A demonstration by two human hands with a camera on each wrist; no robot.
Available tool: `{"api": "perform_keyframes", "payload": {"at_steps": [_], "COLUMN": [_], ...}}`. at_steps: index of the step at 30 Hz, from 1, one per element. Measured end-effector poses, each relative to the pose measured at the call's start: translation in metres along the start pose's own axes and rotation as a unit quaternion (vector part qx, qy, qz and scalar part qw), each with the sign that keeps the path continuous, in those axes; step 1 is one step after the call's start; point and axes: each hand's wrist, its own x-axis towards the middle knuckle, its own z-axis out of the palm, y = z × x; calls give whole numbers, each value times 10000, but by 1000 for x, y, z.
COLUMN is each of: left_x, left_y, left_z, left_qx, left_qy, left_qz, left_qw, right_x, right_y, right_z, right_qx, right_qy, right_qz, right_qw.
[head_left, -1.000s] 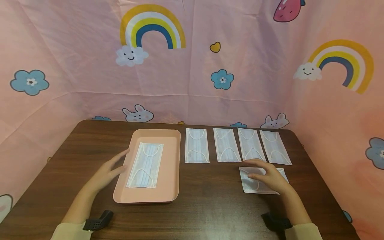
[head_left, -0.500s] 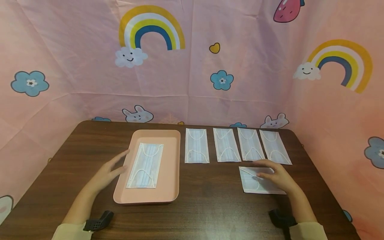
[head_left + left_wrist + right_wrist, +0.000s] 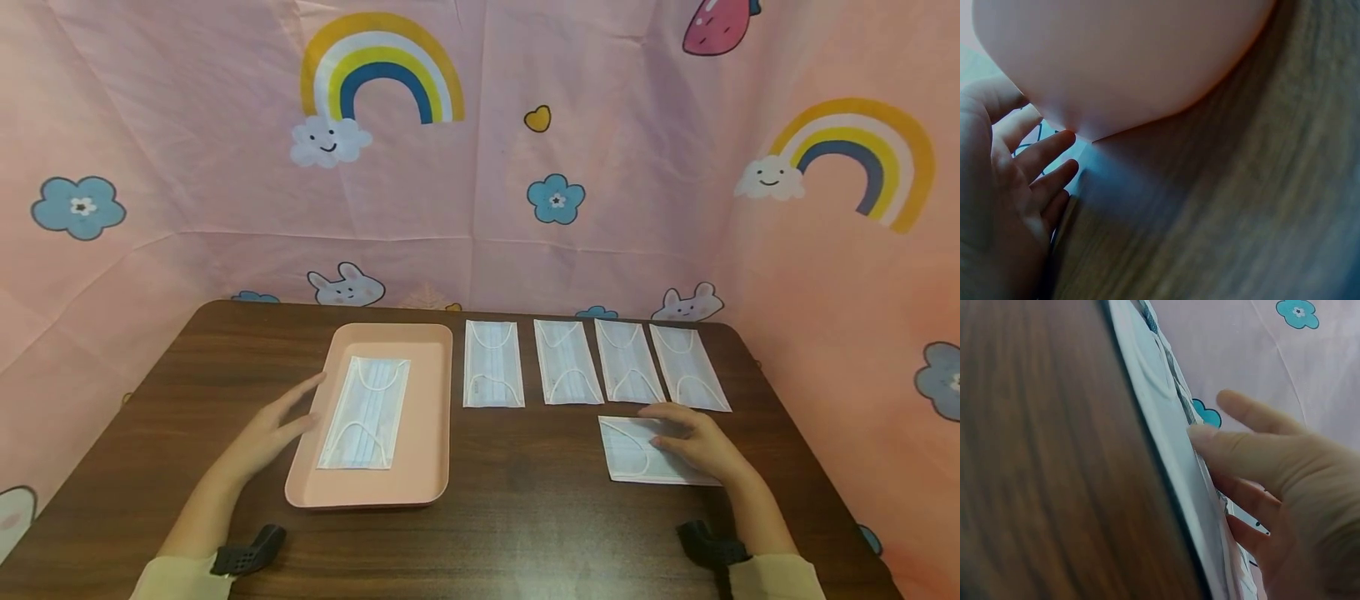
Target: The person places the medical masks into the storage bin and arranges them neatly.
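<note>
My left hand (image 3: 266, 433) is at the left rim of a pink tray (image 3: 429, 417), fingers and thumb spread along the edge. The left wrist view shows that hand (image 3: 1013, 162) beside the tray's outer wall (image 3: 1122, 56). A white pleated face mask (image 3: 365, 412) with ear loops lies lengthwise inside the tray. At the right, a sideways face mask (image 3: 628, 454) lies flat on the table, its right part hidden by my right hand (image 3: 705, 442). That hand's fingers are relaxed and apart; in the right wrist view the thumb (image 3: 1210, 437) is right at the mask (image 3: 1179, 434).
Several more face masks stand in a row along the back of the brown table (image 3: 517, 533): one mask (image 3: 492, 364) beside the tray, the last mask (image 3: 690, 367) near the right corner. A pink patterned cloth (image 3: 420, 200) hangs around the table's back and sides.
My right hand has shifted rightward over the sideways mask, uncovering more of its left part. My left hand stays at the tray's rim.
</note>
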Motion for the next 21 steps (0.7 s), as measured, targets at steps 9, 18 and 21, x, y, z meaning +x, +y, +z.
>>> {"api": "perform_keyframes", "payload": {"at_steps": [9,18,21], "left_x": [1,0,0], "left_y": [-4,-3,-1], "left_z": [1,1,0], "left_qx": [102,-6,-9], "left_qy": [37,-28,-44], "left_qz": [17,-75,-133], "left_qw": [9999,10000,9999], "right_x": [-1,0,1], "right_y": [0,-4,-4], "right_z": [-1,-2,-2], "right_qx": [-185,-352,-315], "right_qy": [-77,-386,-414], "right_qz": [134,617,616], "right_qw": [9997,9967,9967]}}
